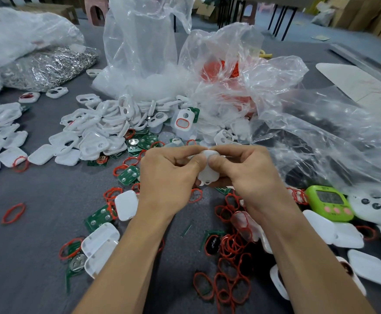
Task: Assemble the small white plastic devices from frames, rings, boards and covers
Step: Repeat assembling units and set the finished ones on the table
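Both hands pinch one white device shell (208,168) at frame centre: left hand (169,175) and right hand (250,175), thumbs pressed on its upper face, apparently to snap the halves closed. Red rings (232,245) and green boards (128,175) lie scattered beneath; white frames (94,123) are heaped upper left.

Tabletop (49,196) dark grey. Frames (90,123) and covers (126,205) white. Rings (230,250) red. Boards (128,175) green, silver dots. Timer (329,203) at 3 o'clock lime green, pink buttons.
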